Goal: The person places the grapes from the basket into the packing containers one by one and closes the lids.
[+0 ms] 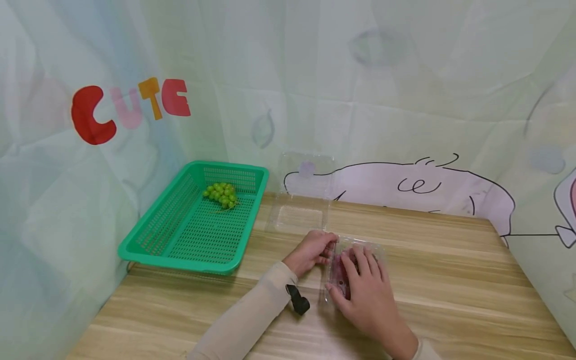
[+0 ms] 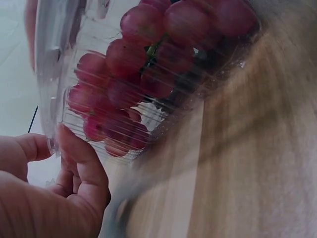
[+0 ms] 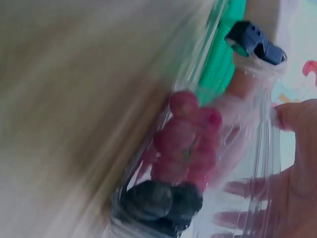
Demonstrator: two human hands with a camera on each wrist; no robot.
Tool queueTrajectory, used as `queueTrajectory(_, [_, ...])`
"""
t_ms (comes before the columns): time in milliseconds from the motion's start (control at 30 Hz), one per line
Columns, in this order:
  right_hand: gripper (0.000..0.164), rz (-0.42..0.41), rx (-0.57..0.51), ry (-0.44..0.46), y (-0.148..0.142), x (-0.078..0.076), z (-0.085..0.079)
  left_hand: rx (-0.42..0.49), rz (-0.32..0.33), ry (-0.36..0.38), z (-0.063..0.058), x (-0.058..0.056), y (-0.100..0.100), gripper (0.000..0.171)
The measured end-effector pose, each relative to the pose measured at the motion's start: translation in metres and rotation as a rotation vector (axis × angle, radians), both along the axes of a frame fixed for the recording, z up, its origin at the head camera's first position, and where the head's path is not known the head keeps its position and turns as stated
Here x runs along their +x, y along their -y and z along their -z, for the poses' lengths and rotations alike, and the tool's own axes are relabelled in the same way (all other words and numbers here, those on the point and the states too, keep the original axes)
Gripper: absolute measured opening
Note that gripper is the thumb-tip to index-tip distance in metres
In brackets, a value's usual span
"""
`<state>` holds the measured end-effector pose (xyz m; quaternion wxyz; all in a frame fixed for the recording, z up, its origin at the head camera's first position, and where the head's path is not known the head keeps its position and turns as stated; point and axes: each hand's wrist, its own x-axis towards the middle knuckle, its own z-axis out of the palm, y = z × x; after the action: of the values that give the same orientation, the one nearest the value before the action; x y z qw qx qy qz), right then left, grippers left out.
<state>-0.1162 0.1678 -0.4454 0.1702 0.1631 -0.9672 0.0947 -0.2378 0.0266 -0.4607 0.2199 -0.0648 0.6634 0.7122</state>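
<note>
Near the middle of the counter (image 1: 450, 280), a clear box (image 1: 333, 275) holds red grapes (image 2: 124, 91).
The left hand (image 1: 310, 252) pinches its rim (image 2: 49, 89) at the far left; the right hand (image 1: 369, 295) lies spread across its top. To the left, a green basket (image 1: 180, 265) carries green grapes (image 1: 221, 195).

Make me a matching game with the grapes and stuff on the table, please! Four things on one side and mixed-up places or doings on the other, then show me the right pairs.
Things:
1. Green grapes
2. Red grapes
3. Left hand
4. Wide-open clear box

Places and doings:
A. Near the far edge of the table
B. In the green basket
C. Pinching the edge of the nearer box
D. Inside the nearer box

Right pairs: 1-B, 2-D, 3-C, 4-A
</note>
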Motion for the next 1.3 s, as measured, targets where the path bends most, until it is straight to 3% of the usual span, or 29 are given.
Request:
queueTrajectory(267, [0.077,-0.082,0.078,-0.083,0.013,0.011,0.003,-0.006,0.014,-0.01,0.002,-0.001,0.001,0.02])
queueTrajectory(500, [0.065,-0.16,0.118,-0.156,0.015,0.014,0.006,-0.009,0.02,0.003,0.003,-0.002,0.0,0.02])
queueTrajectory(967, [0.055,-0.234,0.058,-0.216,0.013,0.018,0.004,-0.001,0.019,-0.004,0.005,-0.003,0.003,0.019])
queueTrajectory(1300, [0.049,-0.266,0.057,-0.229,0.008,0.021,0.005,0.027,0.034,-0.022,0.004,0.003,0.011,0.017])
